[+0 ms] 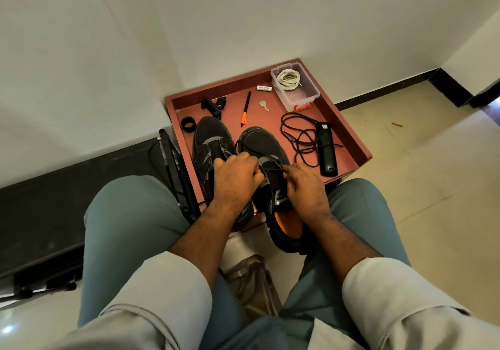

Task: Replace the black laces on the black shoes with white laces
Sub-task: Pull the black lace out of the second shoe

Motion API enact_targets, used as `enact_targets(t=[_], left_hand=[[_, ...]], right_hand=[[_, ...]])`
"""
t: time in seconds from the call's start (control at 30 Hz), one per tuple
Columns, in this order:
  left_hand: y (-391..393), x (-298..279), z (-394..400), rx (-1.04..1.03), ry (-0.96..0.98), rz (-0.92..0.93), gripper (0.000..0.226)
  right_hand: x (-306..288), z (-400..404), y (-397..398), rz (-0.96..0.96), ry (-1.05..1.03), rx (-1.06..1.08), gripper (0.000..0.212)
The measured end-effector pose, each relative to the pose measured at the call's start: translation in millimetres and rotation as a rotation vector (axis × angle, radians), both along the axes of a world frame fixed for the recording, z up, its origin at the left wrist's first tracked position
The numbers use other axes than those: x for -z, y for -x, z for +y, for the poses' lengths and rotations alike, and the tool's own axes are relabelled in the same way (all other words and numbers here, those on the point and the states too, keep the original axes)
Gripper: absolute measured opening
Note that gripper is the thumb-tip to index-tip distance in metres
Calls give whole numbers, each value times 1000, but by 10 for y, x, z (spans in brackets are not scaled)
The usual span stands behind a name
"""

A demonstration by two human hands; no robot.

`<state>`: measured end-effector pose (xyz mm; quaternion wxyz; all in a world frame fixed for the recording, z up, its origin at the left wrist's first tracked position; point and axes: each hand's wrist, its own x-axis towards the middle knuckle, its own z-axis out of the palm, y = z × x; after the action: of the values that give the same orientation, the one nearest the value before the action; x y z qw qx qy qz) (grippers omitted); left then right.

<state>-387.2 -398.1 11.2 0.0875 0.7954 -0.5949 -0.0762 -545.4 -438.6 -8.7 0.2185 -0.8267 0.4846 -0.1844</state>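
Two black shoes stand toes-away on a red tray. The left shoe has no lace in its eyelets. The right shoe with an orange insole still carries a black lace. My left hand and my right hand both sit over the right shoe's eyelets, fingers curled and pinching its black lace. A loose black lace lies tangled on the tray to the right. White laces are coiled in a clear plastic box at the tray's far right corner.
On the tray lie an orange-and-black pen, a key, a small white tube, a black remote, a black ring and a black clamp piece. A folded black stand leans left of the tray. White walls stand behind.
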Motion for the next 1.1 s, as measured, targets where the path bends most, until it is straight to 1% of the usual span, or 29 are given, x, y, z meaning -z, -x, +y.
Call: enact_targets(t=[0.1,0.27,0.37,0.57,0.63,0.7,0.77,0.83,0.87,0.9,0.97,1.0,1.03,1.1], left_hand=[[2,12,2,-3,-4,-22,17],[-2,35,14,28,-7,-49,28],[8,54,40,30,16,-71,26],[-23,36,58,-6,60,-8,21],[-104,-16,67,-75,118,40,18],[-289,-105,70,-204,228,114,17],[-554,-219,77,-363,393,193,14],[-820,-332,94,-503,568,197,13],[-905,-383,113,-564,624,204,13],[-959,-399,132,-628,656,218,15],[-953,-384,153,-723,646,256,17],[-907,-371,155,-713,606,263,19],[-813,-340,145,-642,543,270,21],[-510,-293,118,-379,390,327,29]], right_hand=[[-4,5,19,-12,6,-10,27],[11,-6,49,0,-13,18,28],[22,8,48,-7,-9,23,28],[18,3,32,-7,-11,17,30],[26,-3,23,-17,-16,26,30],[63,-23,39,-38,-33,59,31],[83,-55,77,-54,-44,102,31],[68,-88,101,-67,-43,126,31],[47,-91,100,-77,-40,126,31],[27,-84,87,-85,-36,119,30],[-2,-51,46,-97,-30,99,31],[2,-39,23,-102,-25,91,31],[14,-35,9,-102,-22,90,30],[41,-50,-13,-89,-28,96,30]])
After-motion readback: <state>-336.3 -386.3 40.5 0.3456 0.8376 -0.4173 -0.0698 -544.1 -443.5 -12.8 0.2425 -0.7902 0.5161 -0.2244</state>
